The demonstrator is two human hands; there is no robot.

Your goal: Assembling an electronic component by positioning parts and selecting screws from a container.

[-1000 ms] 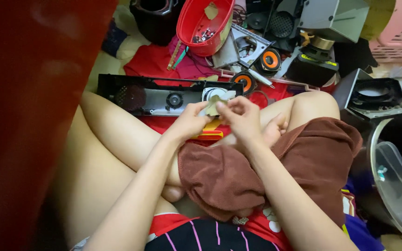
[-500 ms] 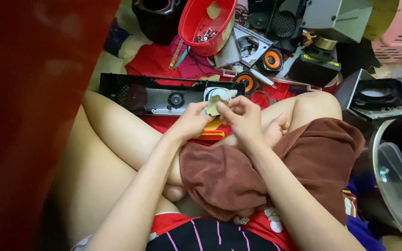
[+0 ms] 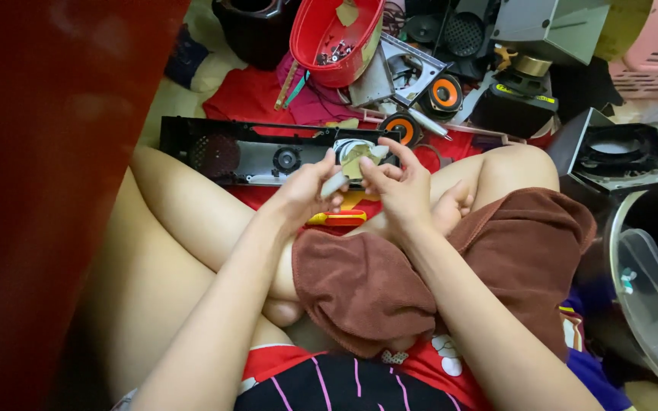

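Two hands meet over the person's crossed legs, both pinched on the same small pale piece (image 3: 357, 161), a thin flake of something like yellowish tape or foam backing. The left hand (image 3: 304, 194) is closed, fingers curled round a short whitish stub that pokes out toward the piece, thumb pressing from above. The right hand (image 3: 399, 183) is closed too, thumb and forefinger nipping the flake's near edge while the other fingers fan loosely. The piece sits in the air just above the long black speaker panel (image 3: 268, 152) that lies across the red cloth (image 3: 245, 99) on the floor, near a round silver part in the panel. To my eye the flake looks light, limp and easy to tear, so a grip close to its edge with the fingertips would suit it better than a pull from the middle; it may also be tacky. A yellow-and-red screwdriver (image 3: 336, 218) lies under the wrists, touching the knee. Farther off stand a red bowl (image 3: 336, 34) with screws in it, two orange-coned speakers (image 3: 445, 93) and a brown towel (image 3: 436, 266) draped over the lap.
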